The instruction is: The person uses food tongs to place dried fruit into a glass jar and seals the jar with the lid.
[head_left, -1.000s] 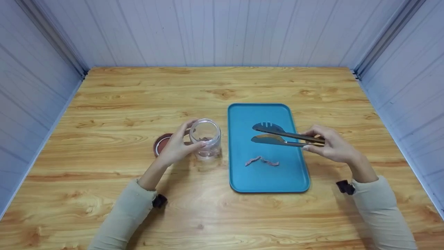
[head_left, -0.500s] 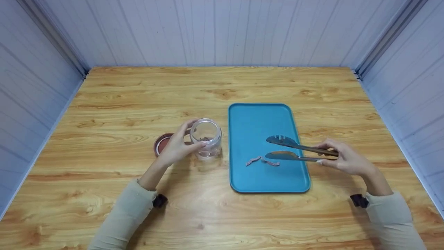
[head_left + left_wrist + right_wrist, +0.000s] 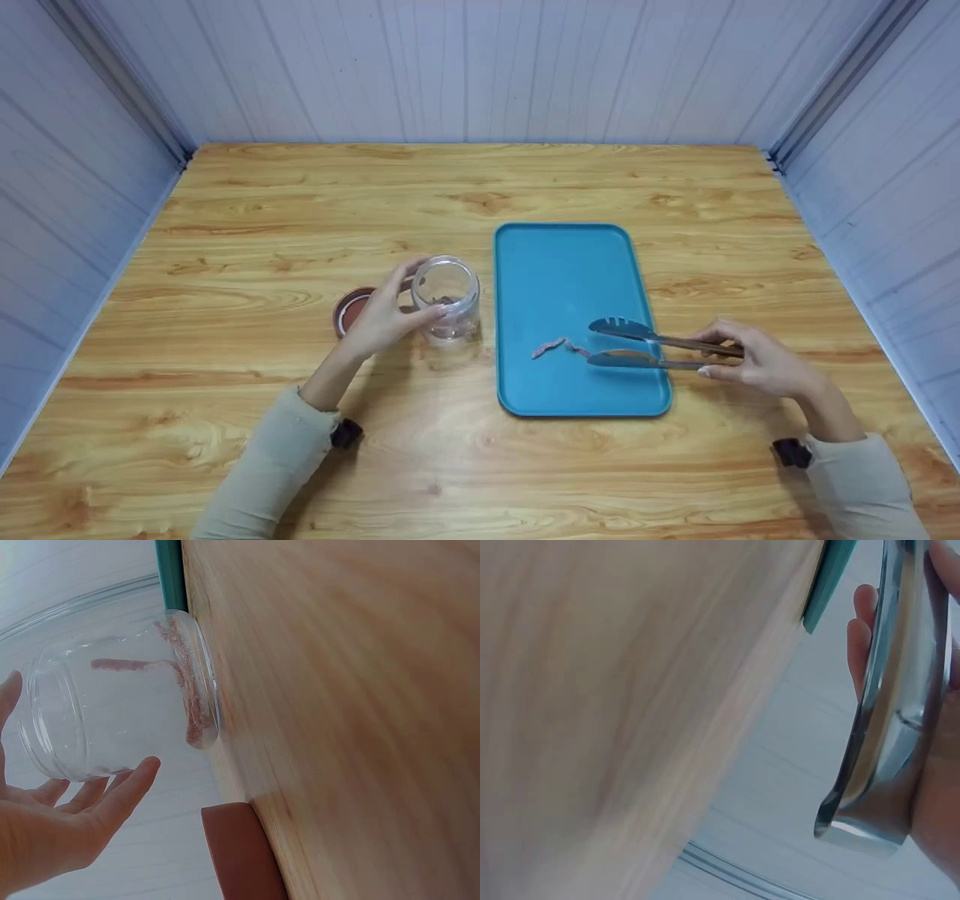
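Note:
My left hand [image 3: 384,315] holds a clear glass jar [image 3: 457,324] upright on the table, thumb on the near side and fingers on the far side. Inside the jar, reddish-brown dried strips [image 3: 187,682] lie at the bottom, one reaching up. In my right hand [image 3: 761,364] are metal tongs [image 3: 694,352], their two ends apart with nothing between them. The tong tips hang over a blue tray [image 3: 555,255]. Two thin pinkish strips [image 3: 549,347] lie on the tray, and the nearer tip overlaps the end of the right one in the head view.
A reddish-brown lid [image 3: 351,309] lies on the wooden table [image 3: 420,465], left of the jar and partly behind my left hand. Pale panel walls [image 3: 465,71] stand at the back and both sides.
My right hand has moved right and toward me with the tongs, bringing their tips from mid-tray to beside the right strip. My left hand and the jar have stayed put.

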Motion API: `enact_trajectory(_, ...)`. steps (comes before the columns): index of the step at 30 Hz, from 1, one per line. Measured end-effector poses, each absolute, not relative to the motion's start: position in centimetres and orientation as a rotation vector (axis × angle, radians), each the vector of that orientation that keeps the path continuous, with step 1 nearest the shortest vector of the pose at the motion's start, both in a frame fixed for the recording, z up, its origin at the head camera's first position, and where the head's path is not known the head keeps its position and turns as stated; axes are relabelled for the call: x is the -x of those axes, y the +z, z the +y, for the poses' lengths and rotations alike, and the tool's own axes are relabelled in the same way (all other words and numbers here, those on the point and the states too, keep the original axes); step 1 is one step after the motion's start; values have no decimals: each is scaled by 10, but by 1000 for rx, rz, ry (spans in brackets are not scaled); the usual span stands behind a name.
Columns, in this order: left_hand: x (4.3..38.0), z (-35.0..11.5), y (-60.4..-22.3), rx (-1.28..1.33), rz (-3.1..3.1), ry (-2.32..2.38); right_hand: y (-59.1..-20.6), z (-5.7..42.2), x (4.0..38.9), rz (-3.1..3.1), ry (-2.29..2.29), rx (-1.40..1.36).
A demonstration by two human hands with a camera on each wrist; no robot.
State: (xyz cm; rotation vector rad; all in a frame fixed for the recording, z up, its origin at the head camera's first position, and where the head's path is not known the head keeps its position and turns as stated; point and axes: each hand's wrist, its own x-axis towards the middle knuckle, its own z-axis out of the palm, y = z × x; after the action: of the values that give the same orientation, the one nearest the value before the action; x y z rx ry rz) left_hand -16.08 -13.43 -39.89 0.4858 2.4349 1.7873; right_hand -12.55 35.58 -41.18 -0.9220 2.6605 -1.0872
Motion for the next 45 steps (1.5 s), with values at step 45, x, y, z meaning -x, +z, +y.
enact_trajectory(45, 161, -133, -398, -484, 2431, 1797, -388, 334, 115, 2665, -1106, 1011)
